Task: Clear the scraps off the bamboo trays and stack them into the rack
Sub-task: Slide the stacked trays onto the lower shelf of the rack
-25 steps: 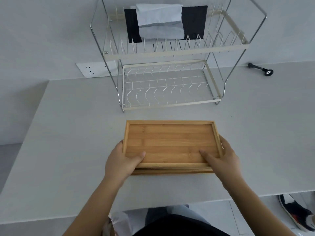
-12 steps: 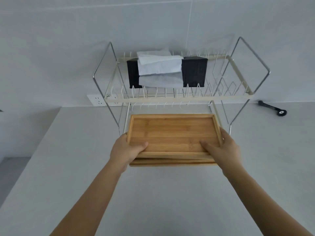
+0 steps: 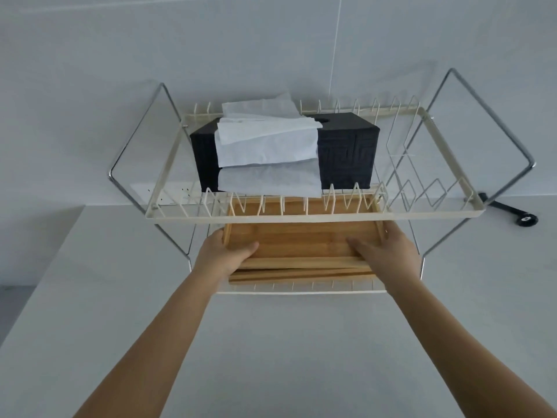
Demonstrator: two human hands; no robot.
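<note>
A stack of bamboo trays (image 3: 301, 239) lies flat inside the lower tier of a two-tier wire dish rack (image 3: 316, 218), with no scraps showing on the top tray. My left hand (image 3: 224, 254) grips the stack's near left corner, thumb on the top tray's floor. My right hand (image 3: 388, 251) grips the near right corner the same way. The rack's upper shelf hides the far half of the trays. The stack's near edge sits just behind the lower tier's front bar (image 3: 301, 292).
A black tissue box (image 3: 346, 152) with white tissues (image 3: 268, 146) draped over it stands on the rack's upper tier. A black tool (image 3: 512, 211) lies on the white counter at the right. A wall socket (image 3: 168, 193) sits behind the rack.
Both hands have carried the tray stack forward from the counter into the rack's lower tier. My head has moved closer, so the rack looks larger.
</note>
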